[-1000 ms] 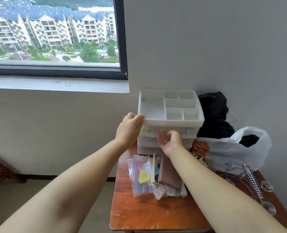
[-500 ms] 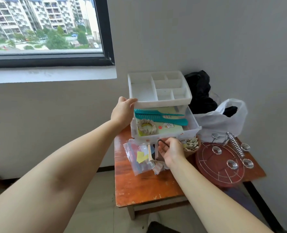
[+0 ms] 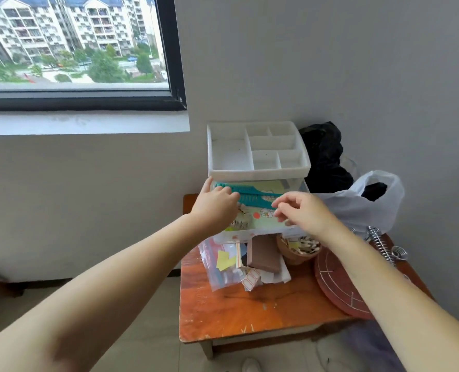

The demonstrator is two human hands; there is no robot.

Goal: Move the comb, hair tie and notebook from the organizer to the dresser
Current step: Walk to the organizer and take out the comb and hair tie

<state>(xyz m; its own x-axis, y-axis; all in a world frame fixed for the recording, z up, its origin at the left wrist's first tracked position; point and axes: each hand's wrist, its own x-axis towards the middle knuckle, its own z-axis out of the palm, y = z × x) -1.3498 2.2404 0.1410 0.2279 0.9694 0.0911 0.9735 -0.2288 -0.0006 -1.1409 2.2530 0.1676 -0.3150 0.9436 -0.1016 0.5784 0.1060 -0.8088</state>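
Your left hand (image 3: 215, 204) is over the pulled-out drawer (image 3: 302, 187) of the white organizer (image 3: 257, 150). Its fingers (image 3: 229, 197) curl down onto the toothed end of the teal comb (image 3: 252, 196). You cannot tell if they really hold it or only touch it.

Your right hand (image 3: 302, 212) is just to the right of the left one, above the drawer's front. Its fingers are loose and spread a little, with nothing held in them. The comb's thin handle runs from your left hand toward your right fingertips.

Under the comb lies the pale green notebook (image 3: 267, 217) with little pictures on it. The striped hair tie (image 3: 241, 220) peeks out just under your left hand, inside the drawer.

The organizer stands on an orange wooden dresser (image 3: 249, 307). Below your hands, on the dresser, sit a clear bag (image 3: 217, 267), a brown block (image 3: 265, 254) and a small basket (image 3: 300, 251).
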